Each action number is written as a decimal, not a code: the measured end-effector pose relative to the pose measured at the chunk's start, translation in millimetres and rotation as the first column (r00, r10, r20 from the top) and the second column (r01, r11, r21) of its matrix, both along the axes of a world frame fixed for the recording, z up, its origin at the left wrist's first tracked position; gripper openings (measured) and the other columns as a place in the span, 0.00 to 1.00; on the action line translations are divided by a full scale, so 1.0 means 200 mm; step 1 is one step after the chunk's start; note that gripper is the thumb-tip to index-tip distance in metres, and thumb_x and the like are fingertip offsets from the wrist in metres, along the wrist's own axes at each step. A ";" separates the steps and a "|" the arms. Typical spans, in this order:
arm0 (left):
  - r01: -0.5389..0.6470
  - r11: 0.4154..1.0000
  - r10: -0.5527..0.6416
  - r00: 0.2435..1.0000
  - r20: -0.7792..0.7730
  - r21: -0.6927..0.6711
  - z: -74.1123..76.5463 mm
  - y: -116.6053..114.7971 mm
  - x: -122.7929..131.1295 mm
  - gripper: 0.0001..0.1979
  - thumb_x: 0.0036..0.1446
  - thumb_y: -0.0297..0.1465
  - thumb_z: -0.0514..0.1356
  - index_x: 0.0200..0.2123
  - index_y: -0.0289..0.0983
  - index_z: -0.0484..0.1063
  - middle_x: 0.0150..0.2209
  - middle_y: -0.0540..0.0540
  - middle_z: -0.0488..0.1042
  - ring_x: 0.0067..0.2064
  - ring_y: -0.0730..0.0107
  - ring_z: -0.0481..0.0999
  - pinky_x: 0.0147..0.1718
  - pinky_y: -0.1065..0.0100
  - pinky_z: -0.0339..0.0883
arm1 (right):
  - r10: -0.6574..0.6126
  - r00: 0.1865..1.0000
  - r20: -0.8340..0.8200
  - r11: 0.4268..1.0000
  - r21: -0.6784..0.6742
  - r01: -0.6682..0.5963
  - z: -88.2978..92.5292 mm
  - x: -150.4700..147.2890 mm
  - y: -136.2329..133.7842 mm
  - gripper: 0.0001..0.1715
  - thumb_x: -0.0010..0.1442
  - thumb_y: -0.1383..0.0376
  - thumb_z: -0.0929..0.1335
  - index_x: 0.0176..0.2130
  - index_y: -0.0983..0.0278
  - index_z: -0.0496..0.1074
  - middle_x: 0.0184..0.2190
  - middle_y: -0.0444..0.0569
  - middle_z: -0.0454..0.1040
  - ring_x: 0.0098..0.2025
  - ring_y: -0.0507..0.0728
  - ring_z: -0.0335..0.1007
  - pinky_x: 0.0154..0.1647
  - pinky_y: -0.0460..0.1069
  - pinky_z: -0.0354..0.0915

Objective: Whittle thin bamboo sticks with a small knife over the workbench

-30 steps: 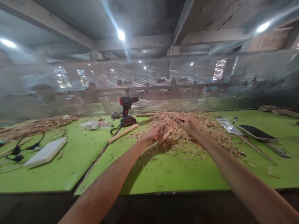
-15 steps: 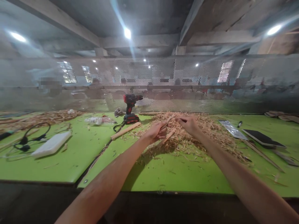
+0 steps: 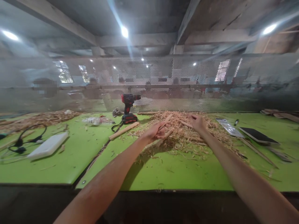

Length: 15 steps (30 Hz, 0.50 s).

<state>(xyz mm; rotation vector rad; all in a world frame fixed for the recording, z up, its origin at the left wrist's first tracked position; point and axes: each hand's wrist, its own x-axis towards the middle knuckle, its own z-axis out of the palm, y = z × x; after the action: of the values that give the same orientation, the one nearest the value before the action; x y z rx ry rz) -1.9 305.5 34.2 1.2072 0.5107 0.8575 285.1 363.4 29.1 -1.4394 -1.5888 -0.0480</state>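
Note:
My left hand [image 3: 156, 130] is closed around a thin wooden strip [image 3: 167, 119], whose tip points up and to the right over a heap of wood shavings [image 3: 184, 141]. To its right, my right hand [image 3: 196, 122] is closed above the same heap, its fingers bent; whatever they pinch, if anything, is too small to make out. Another wooden piece [image 3: 168, 133] lies on the shavings just beside my left hand. A wooden stick [image 3: 124, 130] rests on the green table [image 3: 173, 175] to the left.
A cordless drill [image 3: 128, 107] stands behind the stick, near a plastic bottle [image 3: 98, 120]. At the left are a white block [image 3: 49, 145] and black cables [image 3: 20, 143]. A black tablet-like object [image 3: 258, 135] and a plastic packet [image 3: 229, 127] lie right. A perforated screen [image 3: 158, 84] rises behind.
My right hand has moved right, away from the tip of the strip, so the two hands are farther apart. My left hand still grips the strip. The view has shifted slightly.

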 end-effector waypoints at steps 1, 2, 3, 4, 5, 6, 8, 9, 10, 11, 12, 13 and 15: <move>-0.011 1.000 0.011 1.000 -0.004 -0.007 -0.01 0.01 0.00 0.18 0.75 0.35 0.49 0.35 0.34 0.71 0.15 0.59 0.52 0.15 0.81 0.44 0.16 0.76 0.48 | 0.051 0.999 0.003 0.998 0.033 -0.051 0.01 -0.03 0.00 0.28 0.68 0.49 0.67 0.42 0.69 0.87 0.32 0.57 0.84 0.30 0.60 0.77 0.31 0.50 0.68; -0.020 1.000 0.020 1.000 -0.007 -0.013 -0.01 0.01 0.01 0.18 0.75 0.34 0.48 0.34 0.34 0.70 0.15 0.59 0.52 0.15 0.81 0.44 0.16 0.76 0.47 | 0.116 0.993 0.023 0.991 0.058 -0.118 0.01 -0.07 0.00 0.26 0.68 0.51 0.67 0.42 0.67 0.87 0.35 0.56 0.85 0.34 0.61 0.79 0.34 0.50 0.70; -0.028 0.999 0.028 1.000 -0.008 -0.017 -0.02 0.01 0.02 0.19 0.75 0.34 0.47 0.34 0.34 0.70 0.15 0.59 0.52 0.15 0.80 0.44 0.16 0.76 0.47 | 0.182 0.982 0.056 0.981 0.063 -0.185 0.01 -0.11 -0.01 0.24 0.67 0.51 0.68 0.42 0.66 0.87 0.38 0.55 0.86 0.37 0.62 0.80 0.37 0.51 0.71; -0.036 0.999 0.036 0.999 -0.006 -0.021 -0.02 0.02 0.03 0.19 0.75 0.34 0.47 0.33 0.35 0.69 0.15 0.59 0.52 0.15 0.80 0.44 0.16 0.76 0.47 | 0.240 0.966 0.096 0.968 0.052 -0.246 0.01 -0.16 -0.02 0.22 0.67 0.52 0.68 0.42 0.64 0.87 0.40 0.54 0.86 0.39 0.63 0.81 0.39 0.52 0.72; -0.044 0.999 0.044 0.999 -0.002 -0.024 -0.02 0.01 0.04 0.19 0.75 0.35 0.47 0.32 0.36 0.68 0.15 0.59 0.52 0.15 0.80 0.45 0.16 0.76 0.47 | 0.286 0.949 0.134 0.956 0.033 -0.293 0.01 -0.20 -0.03 0.21 0.67 0.52 0.69 0.43 0.62 0.87 0.41 0.54 0.86 0.40 0.64 0.82 0.40 0.52 0.72; -0.050 0.998 0.050 0.999 0.000 -0.026 -0.03 0.01 0.05 0.18 0.75 0.35 0.47 0.32 0.36 0.66 0.15 0.59 0.52 0.15 0.80 0.45 0.16 0.77 0.48 | 0.320 0.933 0.167 0.945 0.012 -0.326 0.00 -0.23 -0.04 0.21 0.67 0.52 0.69 0.43 0.61 0.87 0.42 0.54 0.86 0.40 0.64 0.82 0.40 0.53 0.73; -0.059 0.998 0.059 0.998 0.002 -0.033 -0.03 0.01 0.06 0.16 0.75 0.35 0.50 0.32 0.38 0.64 0.15 0.59 0.52 0.15 0.81 0.46 0.16 0.77 0.48 | 0.330 0.921 0.205 0.943 -0.030 -0.332 -0.01 -0.25 -0.05 0.21 0.68 0.50 0.68 0.44 0.59 0.87 0.41 0.54 0.86 0.40 0.64 0.82 0.39 0.54 0.73; -0.060 0.998 0.060 0.998 0.000 -0.036 -0.03 0.00 0.07 0.15 0.74 0.35 0.51 0.32 0.38 0.64 0.16 0.59 0.52 0.15 0.81 0.46 0.16 0.77 0.48 | 0.320 0.924 0.209 0.947 -0.048 -0.317 -0.01 -0.25 -0.05 0.22 0.68 0.50 0.68 0.44 0.59 0.87 0.41 0.54 0.86 0.39 0.64 0.82 0.38 0.54 0.73; -0.058 0.998 0.058 0.998 -0.003 -0.039 -0.03 0.00 0.07 0.14 0.74 0.35 0.53 0.32 0.38 0.64 0.16 0.59 0.52 0.15 0.81 0.46 0.16 0.77 0.47 | 0.307 0.929 0.209 0.952 -0.062 -0.300 -0.02 -0.24 -0.05 0.22 0.69 0.49 0.68 0.44 0.59 0.87 0.41 0.54 0.86 0.38 0.64 0.82 0.37 0.53 0.72; -0.055 0.998 0.055 0.998 -0.006 -0.042 -0.04 0.00 0.06 0.13 0.73 0.35 0.54 0.33 0.38 0.64 0.17 0.60 0.52 0.15 0.81 0.47 0.16 0.77 0.47 | 0.297 0.932 0.209 0.955 -0.073 -0.288 -0.02 -0.22 -0.05 0.23 0.69 0.49 0.68 0.44 0.59 0.87 0.40 0.55 0.86 0.38 0.64 0.82 0.36 0.53 0.71; -0.052 0.998 0.052 0.999 -0.008 -0.045 -0.04 0.00 0.06 0.13 0.73 0.35 0.55 0.34 0.38 0.65 0.18 0.60 0.53 0.16 0.81 0.48 0.16 0.77 0.47 | 0.291 0.933 0.211 0.957 -0.080 -0.280 -0.02 -0.21 -0.04 0.24 0.69 0.48 0.67 0.44 0.59 0.87 0.41 0.54 0.86 0.38 0.64 0.82 0.36 0.53 0.71; -0.050 0.998 0.049 0.999 -0.009 -0.049 -0.05 0.01 0.06 0.12 0.73 0.35 0.57 0.35 0.37 0.67 0.19 0.60 0.55 0.16 0.82 0.49 0.16 0.77 0.48 | 0.289 0.933 0.214 0.957 -0.083 -0.277 -0.02 -0.19 -0.04 0.24 0.69 0.47 0.67 0.44 0.59 0.87 0.41 0.54 0.86 0.38 0.64 0.82 0.36 0.53 0.70; -0.048 0.997 0.048 0.999 -0.010 -0.056 -0.06 0.02 0.05 0.12 0.71 0.37 0.59 0.38 0.35 0.70 0.23 0.59 0.60 0.18 0.83 0.52 0.15 0.77 0.50 | 0.282 0.932 0.227 0.959 -0.085 -0.270 -0.03 -0.17 -0.03 0.26 0.69 0.46 0.66 0.44 0.58 0.87 0.41 0.54 0.86 0.38 0.64 0.81 0.35 0.52 0.69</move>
<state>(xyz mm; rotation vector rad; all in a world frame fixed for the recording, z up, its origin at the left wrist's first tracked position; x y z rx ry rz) 8.8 309.1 21.5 1.1514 0.5690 0.8735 251.4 357.0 23.8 -1.2723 -1.9909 -0.0134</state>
